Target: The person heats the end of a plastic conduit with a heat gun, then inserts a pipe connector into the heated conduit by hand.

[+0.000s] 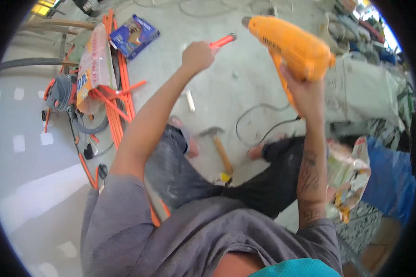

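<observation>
My left hand (198,57) is closed around a short orange-red pipe (222,42), whose far end looks dark. In my right hand (306,92) is a yellow-orange heat gun (289,42), gripped by its handle. Its dark nozzle points to the upper left, above and apart from the pipe. A power cord (282,123) runs from the handle's base down to the floor. Between my feet lies a hammer (221,151) with a wooden handle. A small white stick-like piece (190,100) lies on the floor below my left hand.
Long orange pipes (113,121) lie at my left beside a printed sack (91,74) and a blue packet (135,36). A round grey-and-red power tool (61,93) is by the wall. White sacks (360,90) and a blue sheet (390,177) are piled at the right.
</observation>
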A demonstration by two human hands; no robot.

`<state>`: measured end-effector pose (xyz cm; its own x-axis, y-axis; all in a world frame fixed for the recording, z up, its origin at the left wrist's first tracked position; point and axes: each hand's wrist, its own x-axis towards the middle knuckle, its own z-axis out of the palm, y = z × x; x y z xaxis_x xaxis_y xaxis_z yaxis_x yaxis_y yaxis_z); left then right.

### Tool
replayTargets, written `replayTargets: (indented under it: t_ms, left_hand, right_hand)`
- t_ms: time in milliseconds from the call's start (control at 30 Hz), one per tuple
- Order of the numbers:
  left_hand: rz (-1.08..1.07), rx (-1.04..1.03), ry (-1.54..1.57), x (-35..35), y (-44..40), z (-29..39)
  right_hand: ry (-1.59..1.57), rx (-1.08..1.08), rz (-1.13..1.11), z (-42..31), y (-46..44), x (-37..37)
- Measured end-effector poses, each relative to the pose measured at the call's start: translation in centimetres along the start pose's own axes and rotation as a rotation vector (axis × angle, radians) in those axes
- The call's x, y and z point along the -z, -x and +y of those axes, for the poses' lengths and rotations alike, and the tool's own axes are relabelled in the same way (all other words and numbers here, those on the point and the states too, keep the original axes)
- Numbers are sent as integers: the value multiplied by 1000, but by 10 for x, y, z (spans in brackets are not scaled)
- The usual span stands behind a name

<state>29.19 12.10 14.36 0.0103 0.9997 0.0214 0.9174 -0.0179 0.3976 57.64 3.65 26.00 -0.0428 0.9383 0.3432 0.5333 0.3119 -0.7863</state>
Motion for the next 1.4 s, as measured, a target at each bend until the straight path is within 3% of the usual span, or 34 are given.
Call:
replayTargets:
  t_ms: [133,200,233,267,333,433,600,933,1400]
  left_hand:
    - [-289,77,-116,-58,9,-33]
    - [-490,169,-187,-93,11,-47]
    - [-516,152,-209,-107,15,-50]
    - [-538,186,-245,-121,18,-51]
    - [-576,206,-298,-144,22,-53]
    - [-642,245,-322,-165,25,-51]
    - [-654,212,-389,-192,24,-64]
    - [-698,112,-461,-204,11,-58]
    - [-646,108,-454,-203,16,-55]
  right_hand:
    - [130,-216,-57,30,-8,2]
    - [-199,-476,-10,46,-7,1]
    - [-210,-507,8,39,-6,10]
    - [-529,-500,-16,24,-8,22]
    - [-855,-493,-13,13,-8,29]
    - [-713,-629,333,10,-18,34]
    - [-609,-486,337,7,-13,57]
    - [-288,-486,526,2,-9,60]
    - [-258,-341,440,10,-13,64]
